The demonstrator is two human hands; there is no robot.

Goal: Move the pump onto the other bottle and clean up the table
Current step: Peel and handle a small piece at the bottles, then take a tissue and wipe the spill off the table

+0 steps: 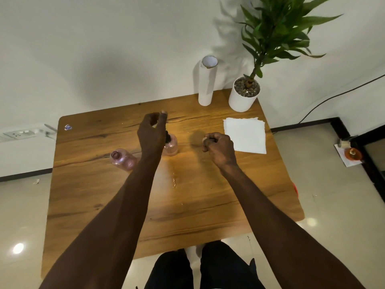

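Observation:
Two clear pink bottles stand on the wooden table (104, 205). The left bottle (123, 160) has an open neck with no top. The middle bottle (171, 146) carries the black pump (167, 137), partly hidden behind my left hand (153, 133). That hand hovers over this bottle with its fingers loosely curved and a gap between thumb and fingertips; nothing shows in its grasp. My right hand (218, 148) hangs above the table to the right of the bottle, curled into a loose fist with nothing visible in it. A small wet streak (174, 180) lies in front of the middle bottle.
A folded white paper towel (245, 135) lies at the right of the table. Behind it stand an upright paper roll (206, 84) and a white plant pot (241, 101). A small sticker (68, 127) marks the far left corner. My legs show below the near edge.

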